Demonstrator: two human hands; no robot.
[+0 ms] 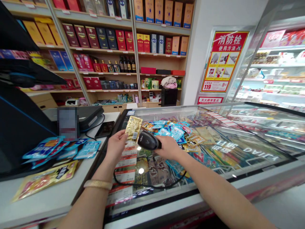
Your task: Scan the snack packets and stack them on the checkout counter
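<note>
Gold packet (133, 124) held up at the nose of the handheld scanner (148, 140), near the middle of the frame.

The packet is pinched by its lower left edge in the grip of the left hand (116, 145), while the scanner's handle is wrapped by the closed grip of the right hand (168, 147); both are held over the glass-topped freezer (215, 188). A scan appears to be the step in hand: the printed code low on the packet lies beside the scanner's nose, though whether they are squarely lined up cannot quite be told from this angle. For the next move, the code should be held flat and square to the reader, clear of the fingers. Blue and gold packets (176, 131) are heaped on the glass right of centre; others (87, 149) are spread on the tabletop (71, 183) at lower left.
</note>
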